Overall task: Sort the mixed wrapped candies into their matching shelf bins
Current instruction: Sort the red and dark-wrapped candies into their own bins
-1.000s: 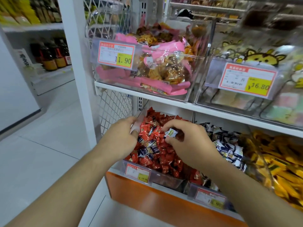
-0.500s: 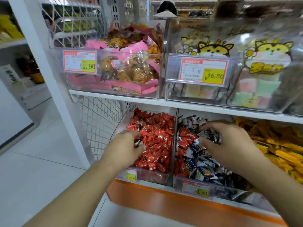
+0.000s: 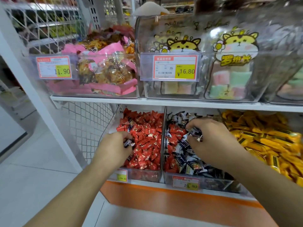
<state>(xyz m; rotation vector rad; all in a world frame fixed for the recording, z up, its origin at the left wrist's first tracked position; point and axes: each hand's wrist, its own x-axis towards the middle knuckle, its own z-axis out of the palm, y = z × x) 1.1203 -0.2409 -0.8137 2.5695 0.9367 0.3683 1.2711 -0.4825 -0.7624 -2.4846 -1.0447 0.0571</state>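
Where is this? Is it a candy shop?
Probably a shop's sweets aisle: clear plastic shelf bins full of red wrapped candies, with orange-and-yellow price tags clipped on their fronts.

Price tag (image 3: 121, 177) behind left forearm, blurred.

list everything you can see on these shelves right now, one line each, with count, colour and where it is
red candies: many, red, lower left bin
dark candies: many, navy and white, lower middle bin, some red ones mixed in
yellow candies: many, yellow, lower right bin
pink snack bags: several, pink, upper left bin
marshmallow bags: several, pastel, upper right bins
price tags: four, orange and yellow, bin fronts
left hand: one, pinching a dark candy over the red bin
right hand: one, gripping dark candies in the middle bin
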